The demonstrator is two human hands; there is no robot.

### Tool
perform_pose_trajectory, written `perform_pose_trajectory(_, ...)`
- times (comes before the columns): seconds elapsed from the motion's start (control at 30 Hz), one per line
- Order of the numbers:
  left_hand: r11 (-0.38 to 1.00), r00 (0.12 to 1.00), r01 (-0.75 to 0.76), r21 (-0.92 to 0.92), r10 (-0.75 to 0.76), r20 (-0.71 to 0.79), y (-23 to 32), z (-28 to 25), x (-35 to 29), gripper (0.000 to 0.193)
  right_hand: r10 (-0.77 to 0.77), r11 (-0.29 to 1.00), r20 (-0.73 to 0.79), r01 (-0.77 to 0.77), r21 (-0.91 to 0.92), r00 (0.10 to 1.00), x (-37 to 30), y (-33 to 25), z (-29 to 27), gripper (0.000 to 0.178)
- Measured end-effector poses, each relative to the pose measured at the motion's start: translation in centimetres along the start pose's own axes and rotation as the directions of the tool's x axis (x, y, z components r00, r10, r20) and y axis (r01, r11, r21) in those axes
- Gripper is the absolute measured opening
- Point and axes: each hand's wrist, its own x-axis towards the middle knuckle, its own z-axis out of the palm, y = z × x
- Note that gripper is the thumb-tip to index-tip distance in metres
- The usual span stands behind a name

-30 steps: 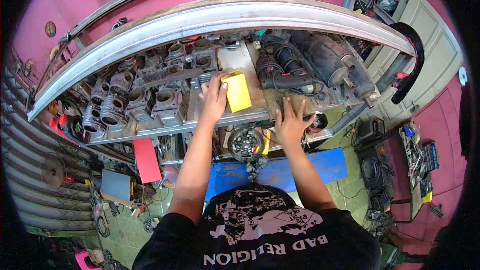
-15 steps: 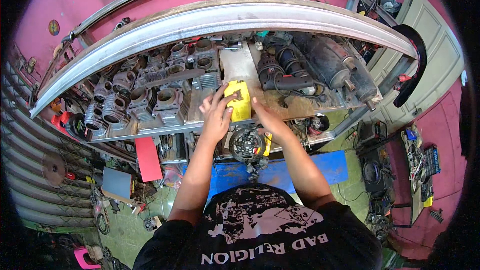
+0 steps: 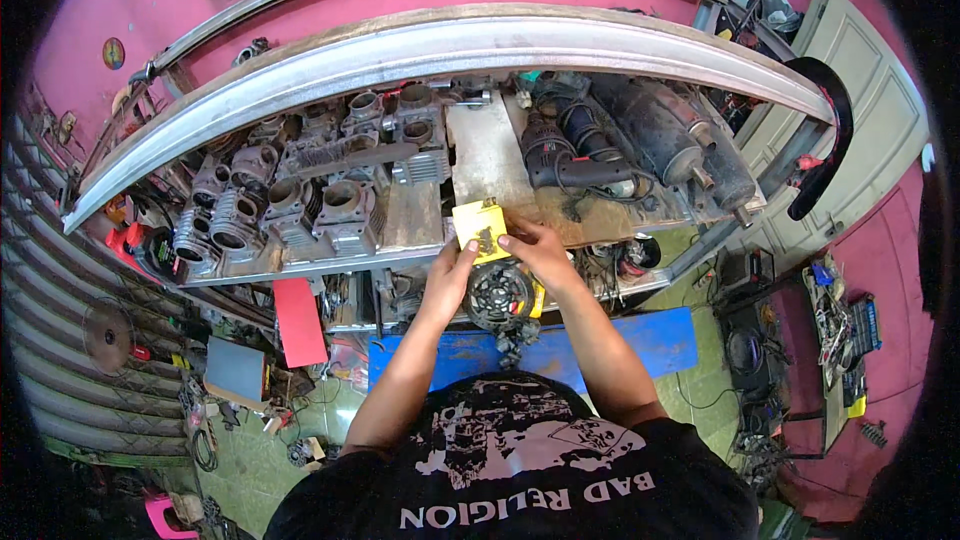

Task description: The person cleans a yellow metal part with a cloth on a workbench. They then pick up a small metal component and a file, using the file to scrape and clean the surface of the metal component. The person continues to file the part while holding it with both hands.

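A flat yellow box-like piece (image 3: 466, 222) with a dark patch on its face is held between my two hands at the bench's front edge. My left hand (image 3: 449, 278) grips its lower left side, the thumb on the front. My right hand (image 3: 537, 253) closes on the right side, its thumb pressing the face. Small dark bits show at the top of the piece; I cannot make them out. Just below my hands sits a round dark slotted part (image 3: 500, 297), with another yellow thing partly hidden beside it.
Several metal engine cylinders (image 3: 345, 205) cover the bench's left side. An angle grinder (image 3: 590, 172) and dark exhaust mufflers (image 3: 660, 140) lie on the right. A long pale rail (image 3: 480, 35) spans above. A blue panel (image 3: 640, 340) lies below the bench, near a red panel (image 3: 299, 322).
The yellow piece has come nearer to me and tilted. My right hand, apart from it before with open fingers, now holds it along with my left hand.
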Motion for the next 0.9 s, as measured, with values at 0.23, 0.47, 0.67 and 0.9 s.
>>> perform_pose_trajectory(0.23, 0.992, 0.97, -0.12, 0.024, 0.112, 0.213, 0.3, -1.9, -2.3, 0.048, -0.142, 0.974, 0.126, 0.117, 0.193, 0.982, -2.7, 2.4, -0.2, 0.088)
perform_pose_trajectory(0.47, 0.961, 0.9, -0.256, -0.103, 0.276, 0.336, 3.0, -4.2, 1.5, 0.117, -0.354, 0.878, 0.327, 0.432, -0.207, 0.876, -1.6, -1.0, -1.8, 0.13)
perform_pose_trajectory(0.67, 0.531, 0.778, -0.624, 0.574, 0.493, 0.389, 5.3, -4.6, 7.9, 0.128, -0.515, 0.365, 0.437, 0.65, -0.667, 0.738, 5.1, -3.9, -3.3, 0.129)
perform_pose_trajectory(0.9, 0.441, 0.786, -0.583, 0.683, 0.519, 0.336, 2.8, -3.8, 11.2, 0.126, -0.408, 0.204, 0.381, 0.49, -0.848, 0.83, 6.3, -5.2, -3.4, 0.124)
